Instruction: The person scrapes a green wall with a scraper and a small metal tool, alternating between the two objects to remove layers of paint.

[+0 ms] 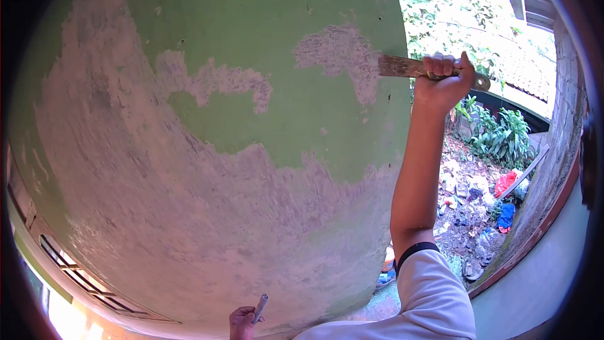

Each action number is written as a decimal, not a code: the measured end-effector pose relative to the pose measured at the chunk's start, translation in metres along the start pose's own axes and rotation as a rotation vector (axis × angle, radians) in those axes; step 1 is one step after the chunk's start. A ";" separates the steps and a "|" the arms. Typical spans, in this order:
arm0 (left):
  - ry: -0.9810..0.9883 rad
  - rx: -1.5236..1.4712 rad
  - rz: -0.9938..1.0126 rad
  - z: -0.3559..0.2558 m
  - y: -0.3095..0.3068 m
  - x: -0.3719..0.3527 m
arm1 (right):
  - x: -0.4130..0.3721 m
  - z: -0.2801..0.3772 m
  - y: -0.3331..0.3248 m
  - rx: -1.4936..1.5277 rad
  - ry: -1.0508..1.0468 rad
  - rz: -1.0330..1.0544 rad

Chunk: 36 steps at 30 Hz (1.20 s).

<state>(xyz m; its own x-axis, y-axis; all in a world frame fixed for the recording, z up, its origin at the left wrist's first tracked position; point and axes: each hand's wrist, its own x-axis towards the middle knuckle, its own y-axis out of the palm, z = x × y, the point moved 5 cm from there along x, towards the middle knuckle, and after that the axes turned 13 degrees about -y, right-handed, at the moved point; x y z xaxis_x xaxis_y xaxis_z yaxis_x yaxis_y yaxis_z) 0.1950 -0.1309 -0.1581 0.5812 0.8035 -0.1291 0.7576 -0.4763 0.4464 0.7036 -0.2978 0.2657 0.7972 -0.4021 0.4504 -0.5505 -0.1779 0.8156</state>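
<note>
My right hand [442, 83] is raised at the wall's right edge, its fingers wrapped round the handle of a scraper [396, 67]. The flat, worn blade points left and its tip meets a bare patch on the green wall [229, 22]. A rounded handle end with a hole sticks out past my fist. Low in the view, my left hand [240, 322] is closed on a short grey stick [260, 307] that points upward; its kind cannot be made out. Much of the wall shows rough, pale pinkish areas where the green paint is gone.
Beyond the wall's right edge lies ground strewn with litter [469, 233], with leafy plants [500, 132] behind. A rough side wall [566, 88] with a red-brown ledge runs along the far right. A barred window opening [88, 277] is at lower left.
</note>
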 end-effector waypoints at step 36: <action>-0.032 -0.015 0.067 0.001 0.010 0.005 | -0.003 -0.028 0.007 0.050 0.093 0.001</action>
<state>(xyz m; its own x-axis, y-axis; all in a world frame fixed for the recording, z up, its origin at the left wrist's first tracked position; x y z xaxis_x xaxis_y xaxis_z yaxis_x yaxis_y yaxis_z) 0.2057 -0.1313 -0.1549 0.6400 0.7579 -0.1268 0.7122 -0.5230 0.4683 0.7041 -0.2727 0.2800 0.8149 -0.3172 0.4851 -0.5613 -0.2234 0.7969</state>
